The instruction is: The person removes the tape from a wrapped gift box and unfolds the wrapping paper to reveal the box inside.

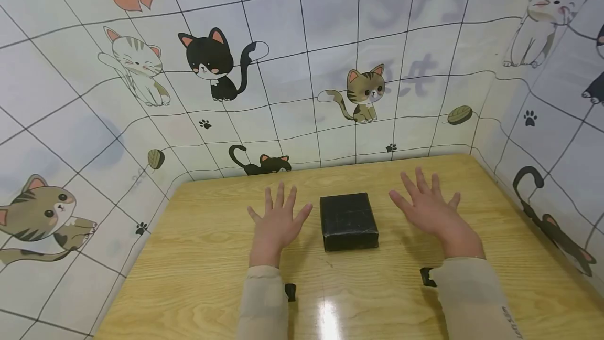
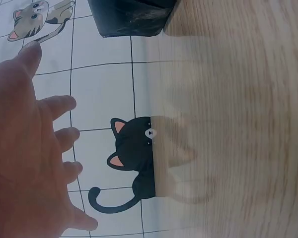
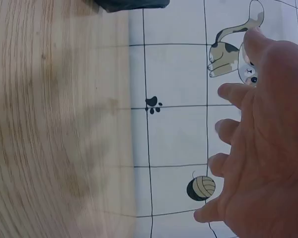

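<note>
A black rectangular box (image 1: 348, 219) with scuffed edges lies on the wooden table, between the two hands. To its left, the left hand (image 1: 277, 223) is held with fingers spread, apart from the box and holding nothing. On the other side, the right hand (image 1: 433, 209) also has its fingers spread and grips nothing. In the left wrist view, part of the black box (image 2: 131, 17) shows at the top edge, beyond the left hand (image 2: 30, 148). Only a dark edge of the box (image 3: 131, 4) appears in the right wrist view, with the right hand (image 3: 268, 139) at the right.
The light wood table (image 1: 203, 256) meets walls covered in a white sheet (image 1: 283, 30) with a grid and cartoon cats, at the back and both sides. Beige sleeves (image 1: 263, 303) cover both forearms, and a small black piece (image 1: 290, 292) sits beside the left cuff.
</note>
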Available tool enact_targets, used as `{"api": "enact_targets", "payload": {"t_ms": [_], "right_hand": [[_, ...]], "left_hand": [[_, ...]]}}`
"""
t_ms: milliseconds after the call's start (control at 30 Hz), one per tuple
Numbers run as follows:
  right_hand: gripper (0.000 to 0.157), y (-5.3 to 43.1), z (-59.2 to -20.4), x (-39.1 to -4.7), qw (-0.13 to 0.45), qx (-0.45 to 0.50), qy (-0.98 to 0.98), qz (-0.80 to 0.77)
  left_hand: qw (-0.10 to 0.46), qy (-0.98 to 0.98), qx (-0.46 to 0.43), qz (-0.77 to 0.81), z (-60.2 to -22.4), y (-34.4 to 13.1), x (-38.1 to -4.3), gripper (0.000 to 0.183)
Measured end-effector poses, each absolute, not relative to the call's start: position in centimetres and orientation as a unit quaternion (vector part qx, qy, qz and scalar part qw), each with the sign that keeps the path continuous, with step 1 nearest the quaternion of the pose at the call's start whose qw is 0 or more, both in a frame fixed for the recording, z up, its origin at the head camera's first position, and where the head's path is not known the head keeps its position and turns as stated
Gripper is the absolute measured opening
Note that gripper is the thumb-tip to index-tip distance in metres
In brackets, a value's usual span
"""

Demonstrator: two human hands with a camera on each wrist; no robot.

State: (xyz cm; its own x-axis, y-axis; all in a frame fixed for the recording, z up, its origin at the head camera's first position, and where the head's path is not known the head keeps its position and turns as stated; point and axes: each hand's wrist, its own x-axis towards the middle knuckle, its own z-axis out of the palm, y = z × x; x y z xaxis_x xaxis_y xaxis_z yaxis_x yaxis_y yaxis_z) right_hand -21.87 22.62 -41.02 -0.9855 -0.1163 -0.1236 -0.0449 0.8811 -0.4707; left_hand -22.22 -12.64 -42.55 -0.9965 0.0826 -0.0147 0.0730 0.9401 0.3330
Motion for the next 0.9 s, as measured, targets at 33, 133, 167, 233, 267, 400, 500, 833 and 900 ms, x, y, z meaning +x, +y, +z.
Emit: {"api": "enact_targets", "payload": {"t_ms": [33,133,167,233,267,400,500,833,900], "right_hand": [[0.095,22.5,-41.1,-21.9,0.080,-0.042,0.966,-0.243],[0.097,21.7,-41.3,-21.9,0.108,-0.045,0.962,-0.247],[0.096,21.4,-41.3,-21.9,0.119,-0.048,0.961,-0.246],[0.093,20.6,-41.5,-21.8,0.146,-0.056,0.957,-0.242],[0.091,20.2,-41.6,-21.7,0.160,-0.060,0.956,-0.238],[0.088,18.8,-41.8,-21.4,0.195,-0.075,0.951,-0.227],[0.084,17.9,-41.8,-21.3,0.191,-0.083,0.951,-0.226],[0.067,16.9,-42.0,-21.5,0.171,-0.113,0.941,-0.268],[0.063,16.9,-42.1,-21.5,0.169,-0.122,0.938,-0.276]], "left_hand": [[0.018,0.985,0.038,0.167,-42.7,-12.5,-22.3,0.082],[0.028,0.985,0.037,0.168,-42.9,-11.9,-22.2,0.079],[0.032,0.985,0.039,0.168,-43.0,-11.6,-22.2,0.078],[0.042,0.983,0.048,0.172,-43.2,-11.0,-22.1,0.076],[0.048,0.982,0.053,0.175,-43.2,-10.7,-22.0,0.076],[0.094,0.972,0.075,0.202,-43.3,-9.5,-21.7,0.076],[0.133,0.960,0.078,0.233,-43.4,-8.9,-21.6,0.076],[0.158,0.937,0.099,0.296,-43.4,-8.2,-21.7,0.064],[0.156,0.936,0.098,0.300,-43.4,-8.1,-21.6,0.061]]}}
